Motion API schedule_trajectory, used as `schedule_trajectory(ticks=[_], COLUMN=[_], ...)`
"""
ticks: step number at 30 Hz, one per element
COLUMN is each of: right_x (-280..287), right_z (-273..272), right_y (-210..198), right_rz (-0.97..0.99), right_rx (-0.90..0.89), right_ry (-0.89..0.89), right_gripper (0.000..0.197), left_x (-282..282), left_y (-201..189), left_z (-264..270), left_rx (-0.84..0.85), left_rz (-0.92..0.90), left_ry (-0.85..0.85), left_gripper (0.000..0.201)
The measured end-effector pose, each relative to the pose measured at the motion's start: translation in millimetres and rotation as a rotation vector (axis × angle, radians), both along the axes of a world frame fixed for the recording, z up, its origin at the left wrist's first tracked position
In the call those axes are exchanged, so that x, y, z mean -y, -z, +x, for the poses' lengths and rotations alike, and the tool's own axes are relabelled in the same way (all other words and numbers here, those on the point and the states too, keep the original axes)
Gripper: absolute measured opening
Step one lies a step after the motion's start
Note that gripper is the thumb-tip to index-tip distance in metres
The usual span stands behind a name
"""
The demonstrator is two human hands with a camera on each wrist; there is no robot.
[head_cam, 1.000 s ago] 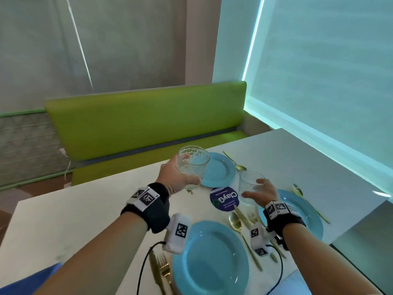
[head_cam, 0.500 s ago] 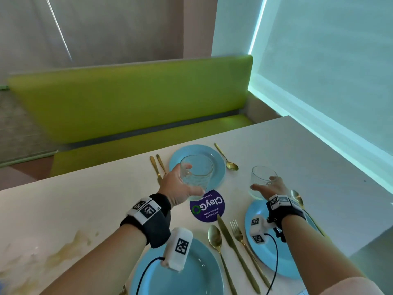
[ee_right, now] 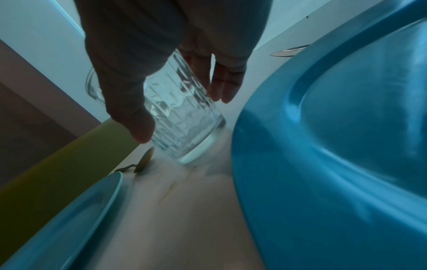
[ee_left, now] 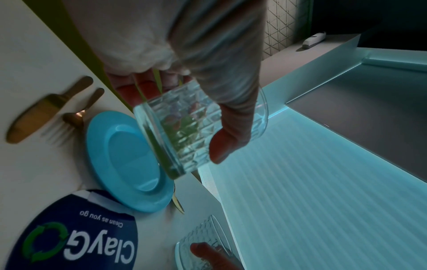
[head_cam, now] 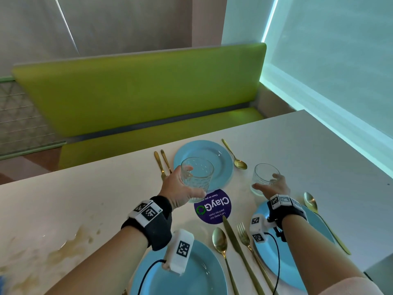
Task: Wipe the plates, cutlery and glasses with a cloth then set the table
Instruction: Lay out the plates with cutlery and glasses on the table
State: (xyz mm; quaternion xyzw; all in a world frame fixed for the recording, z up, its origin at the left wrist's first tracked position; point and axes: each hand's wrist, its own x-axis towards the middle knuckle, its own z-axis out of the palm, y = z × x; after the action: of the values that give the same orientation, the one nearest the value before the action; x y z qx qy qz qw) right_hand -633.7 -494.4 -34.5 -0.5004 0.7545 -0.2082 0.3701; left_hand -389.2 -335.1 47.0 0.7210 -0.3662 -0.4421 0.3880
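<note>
My left hand (head_cam: 192, 184) grips a clear patterned glass (head_cam: 197, 177) and holds it tilted in the air over the near edge of the far blue plate (head_cam: 221, 155). The left wrist view shows the thumb and fingers wrapped round this glass (ee_left: 184, 131). My right hand (head_cam: 268, 182) holds a second glass (head_cam: 262, 174) that stands on the white table just beyond the right blue plate (head_cam: 308, 241). In the right wrist view the thumb and fingers flank that glass (ee_right: 184, 118), whose base is on the table.
A third blue plate (head_cam: 191, 273) lies nearest me. Gold cutlery lies beside each plate: a knife and fork (head_cam: 161, 162), a spoon (head_cam: 236, 158), a knife (head_cam: 240, 252), and a spoon (head_cam: 314, 207). A purple round sticker (head_cam: 214, 207) marks mid-table. A brownish stain (head_cam: 72, 241) spreads left. A green bench (head_cam: 138, 92) stands behind.
My head has come nearer the table. The left hand has brought its glass lower, towards the far plate. The right hand has carried its glass right and down beyond the right plate.
</note>
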Motion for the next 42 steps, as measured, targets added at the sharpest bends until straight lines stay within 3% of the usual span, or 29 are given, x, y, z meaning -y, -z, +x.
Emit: schedule_trajectory(ticks=[6, 10, 12, 14, 17, 19, 22, 24, 26, 32, 39, 42], right_x=[-6, -10, -13, -14, -12, -13, -26, -36, -43, -49, -53, -55], right_z=[-3, -5, -2, 3, 15, 28, 49, 60, 68, 78, 79, 78], right_y=[0, -12, -21, -33, -60, -81, -107, -113, -115, -112, -104, -101], right_rz=[0.009, 0.072, 0.026, -0.08, -0.243, -0.271, -0.039, 0.127, 0.216, 0.287, 0.21, 0.146], right_rx=[0.001, -0.037, -0.043, -0.055, -0.038, 0.121, 0.566, 0.729, 0.82, 0.867, 0.884, 0.797], right_ry=[-0.009, 0.001, -0.022, -0.091, -0.186, -0.251, -0.452, -0.595, -0.707, -0.783, -0.762, -0.769], right_gripper=[0.088, 0.119, 0.135, 0.138, 0.124, 0.109, 0.092, 0.086, 0.086, 0.086, 0.07, 0.067], left_x=[1, 5, 7, 9, 12, 15, 18, 20, 20, 18, 18, 19], left_y=[-1, -5, -8, -11, -12, -15, -19, -19, -22, -24, -23, -19], left_z=[-2, -4, -6, -7, -8, -9, -12, -14, -17, -21, -28, -29], left_rx=[-0.024, -0.047, -0.053, -0.064, -0.096, -0.134, -0.18, -0.177, -0.142, -0.047, 0.055, 0.106], left_rz=[0.0, -0.012, -0.021, -0.027, -0.05, -0.054, -0.054, -0.062, -0.062, -0.101, -0.182, -0.151], left_ry=[-0.006, -0.007, -0.009, -0.009, -0.011, -0.011, 0.019, 0.058, 0.061, 0.064, 0.087, 0.126], left_gripper=[0.073, 0.085, 0.087, 0.087, 0.087, 0.08, 0.073, 0.094, 0.096, 0.084, 0.084, 0.086])
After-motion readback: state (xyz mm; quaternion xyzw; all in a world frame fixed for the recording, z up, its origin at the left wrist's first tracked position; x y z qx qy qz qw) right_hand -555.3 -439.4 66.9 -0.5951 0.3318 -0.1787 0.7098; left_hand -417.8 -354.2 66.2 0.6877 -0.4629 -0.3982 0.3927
